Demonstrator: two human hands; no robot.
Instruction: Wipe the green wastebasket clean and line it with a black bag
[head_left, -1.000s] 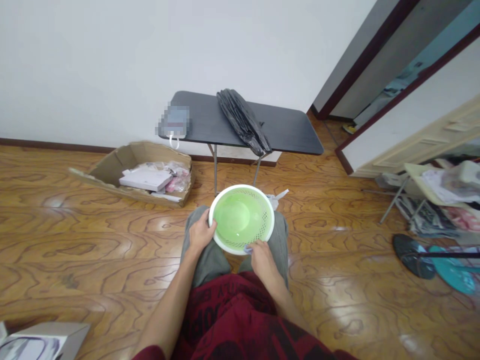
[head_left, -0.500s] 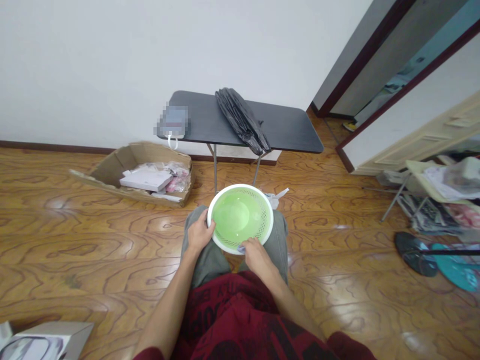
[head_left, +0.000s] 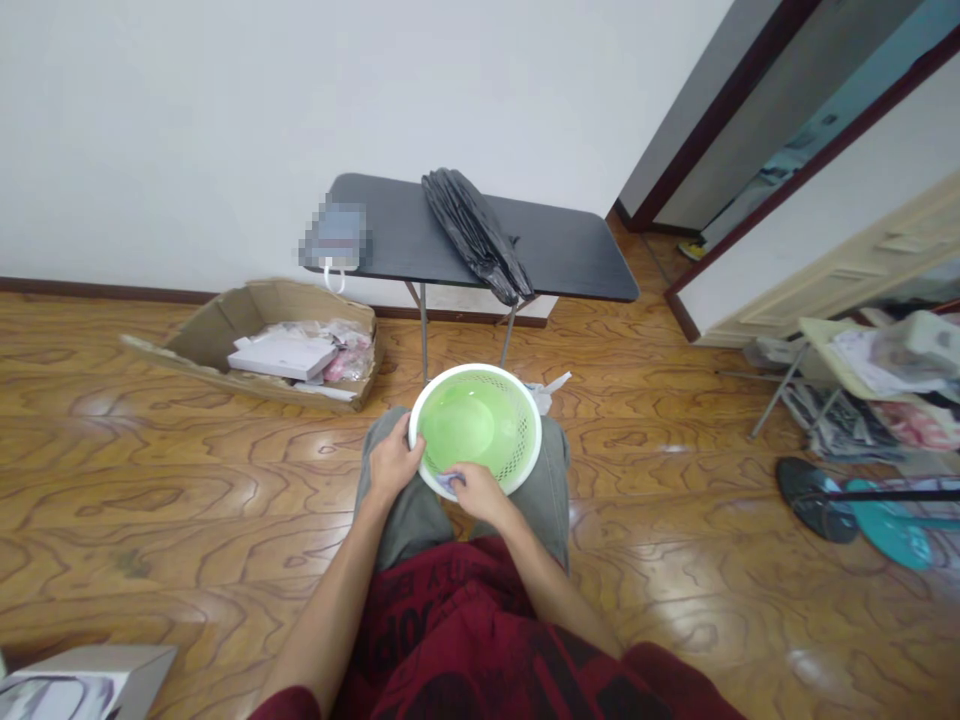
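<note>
A round plastic basin (head_left: 471,424), green inside with a white rim and a perforated band, rests tilted on my lap. At its left side, my left hand (head_left: 396,458) grips the rim, thumb on the inner side. My right hand (head_left: 477,490) is closed on a small pale purple cloth (head_left: 448,481) and presses it against the near rim. Most of the cloth is hidden by the fingers, so its full shape does not show.
Ahead stands a black folding table (head_left: 559,246) holding a bunched black plastic bag (head_left: 477,238). An open cardboard box (head_left: 202,335) with packets sits on the floor at left. A white plastic bag (head_left: 550,393) lies behind the basin. At right is a cluttered small table (head_left: 821,345).
My right hand has slid left along the near rim with the cloth. My left hand keeps its grip on the basin, and the view has shifted slightly.
</note>
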